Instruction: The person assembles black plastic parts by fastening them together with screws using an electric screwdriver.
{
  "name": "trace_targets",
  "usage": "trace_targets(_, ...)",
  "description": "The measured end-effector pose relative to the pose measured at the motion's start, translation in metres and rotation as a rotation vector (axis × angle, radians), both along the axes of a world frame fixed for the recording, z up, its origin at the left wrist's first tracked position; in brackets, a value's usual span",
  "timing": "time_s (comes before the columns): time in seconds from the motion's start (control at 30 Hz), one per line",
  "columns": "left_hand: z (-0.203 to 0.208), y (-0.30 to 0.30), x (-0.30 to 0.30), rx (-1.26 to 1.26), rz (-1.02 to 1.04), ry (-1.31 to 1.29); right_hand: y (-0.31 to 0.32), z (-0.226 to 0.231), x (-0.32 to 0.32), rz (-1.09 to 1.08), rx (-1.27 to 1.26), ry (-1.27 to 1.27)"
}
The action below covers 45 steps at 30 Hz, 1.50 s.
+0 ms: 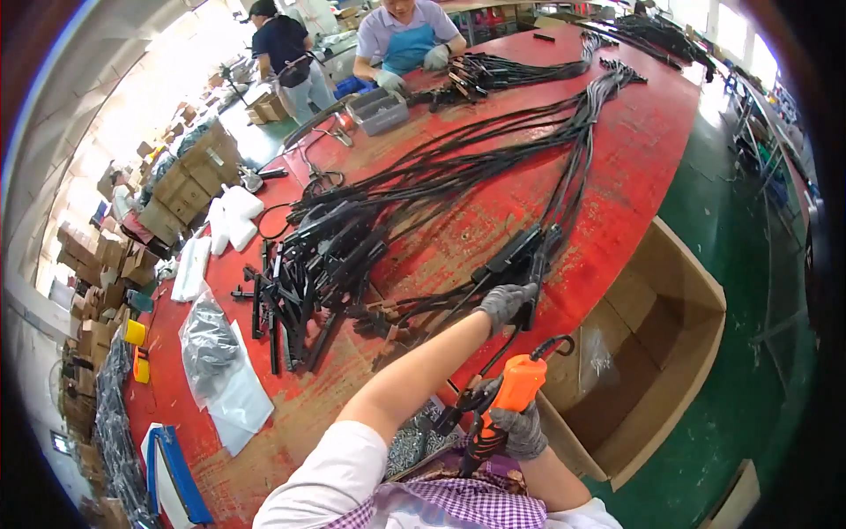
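Orange tool [523, 381] in right hand [522, 432]; black bar [530, 310] against left hand [506, 304].

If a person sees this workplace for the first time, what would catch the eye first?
Probably the bright orange tool, held in the gloved right hand at the lower middle of the picture. Next may come the long black cables stretched across the red table, and the open cardboard box beside it on the right.

A head-worn fisheye looks down across the red table [648, 145].
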<state>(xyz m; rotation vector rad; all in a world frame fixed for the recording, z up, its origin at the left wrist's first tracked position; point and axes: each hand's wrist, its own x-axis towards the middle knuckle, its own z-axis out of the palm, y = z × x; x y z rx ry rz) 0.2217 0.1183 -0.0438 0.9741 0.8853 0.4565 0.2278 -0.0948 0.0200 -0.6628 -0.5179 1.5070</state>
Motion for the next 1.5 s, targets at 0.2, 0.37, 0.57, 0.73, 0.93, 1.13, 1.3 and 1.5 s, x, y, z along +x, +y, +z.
trace_targets(0.2,0.038,-0.023,0.004,-0.189,-0.100,0.140,-0.007,0.003,0.011,0.044,0.006,0.026)
trace_targets(0.37,0.023,-0.049,-0.054,-0.586,-0.292,-0.125,-0.005,0.019,0.009,-0.030,0.012,0.065)
trace_targets(0.57,0.053,-0.069,-0.093,-0.872,-0.313,-0.313,0.000,0.003,0.004,0.048,0.003,-0.178)
trace_targets(0.73,0.061,-0.081,-0.099,-0.810,-0.300,-0.172,0.001,0.021,-0.003,0.051,-0.072,-0.032)
trace_targets(0.93,0.024,-0.106,-0.150,-0.615,-0.303,-0.172,0.011,-0.007,-0.016,0.012,-0.109,-0.083)
trace_targets(1.13,0.063,-0.114,-0.179,-0.939,-0.160,-0.604,0.011,0.005,-0.030,0.070,-0.101,0.063)
trace_targets(1.3,0.031,-0.134,-0.178,-0.945,-0.007,-0.796,0.018,0.007,-0.028,0.194,-0.141,0.086)
trace_targets(1.5,0.049,-0.148,-0.182,-0.933,0.114,-1.064,0.002,-0.011,-0.015,-0.092,-0.152,-0.067)
